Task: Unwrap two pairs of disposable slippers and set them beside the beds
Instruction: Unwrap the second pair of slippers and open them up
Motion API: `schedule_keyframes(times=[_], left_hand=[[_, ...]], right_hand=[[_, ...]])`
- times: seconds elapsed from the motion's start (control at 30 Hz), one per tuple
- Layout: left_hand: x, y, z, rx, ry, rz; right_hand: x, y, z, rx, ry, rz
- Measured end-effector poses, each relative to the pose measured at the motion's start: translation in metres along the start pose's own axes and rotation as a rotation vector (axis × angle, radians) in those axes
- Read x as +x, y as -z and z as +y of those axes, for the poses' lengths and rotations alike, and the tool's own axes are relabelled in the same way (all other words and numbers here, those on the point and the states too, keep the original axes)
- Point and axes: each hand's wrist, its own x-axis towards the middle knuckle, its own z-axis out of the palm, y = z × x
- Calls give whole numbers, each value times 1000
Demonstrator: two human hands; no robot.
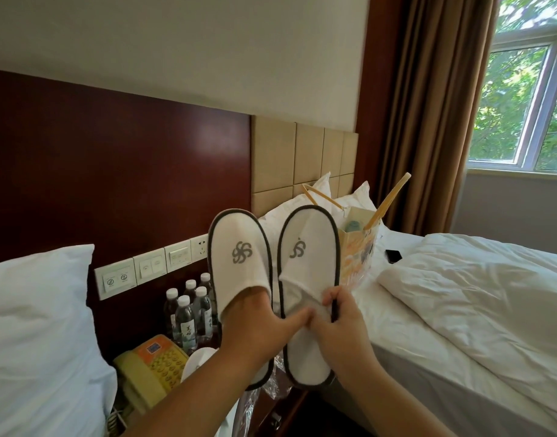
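Two white disposable slippers with grey trim and a grey swirl logo are held up side by side between the beds. My left hand (258, 326) has its fingers pushed inside the left slipper (239, 250), its thumb reaching across to the other one. My right hand (340, 320) pinches the right slipper (308, 257) at the opening of its upper. Crumpled clear plastic wrapping (272, 387) lies below the slippers on the nightstand. The left bed's pillow (37, 326) is at the left; the right bed (466, 304) with white bedding is at the right.
The nightstand between the beds holds several water bottles (189, 310), a yellow telephone (151, 370) and a white object (197, 361). A paper gift bag (357, 247) and a small black object (394, 256) sit on the right bed. Switch panels (148, 268), curtain and window are behind.
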Motion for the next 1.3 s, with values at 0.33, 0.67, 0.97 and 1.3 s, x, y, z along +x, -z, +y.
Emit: schedule_keyframes(times=[0.33, 0.67, 0.97, 1.3], left_hand=[[5, 3, 3, -65, -29, 132], [-6, -11, 3, -108, -34, 94], [3, 7, -14, -82, -89, 99], [3, 9, -16, -183, 95, 82]], right_hand=[[3, 1, -2, -214, 165, 44], [4, -4, -7, -645, 342, 173], [10, 19, -11, -451, 271, 177], [4, 12, -11, -353, 367, 181]])
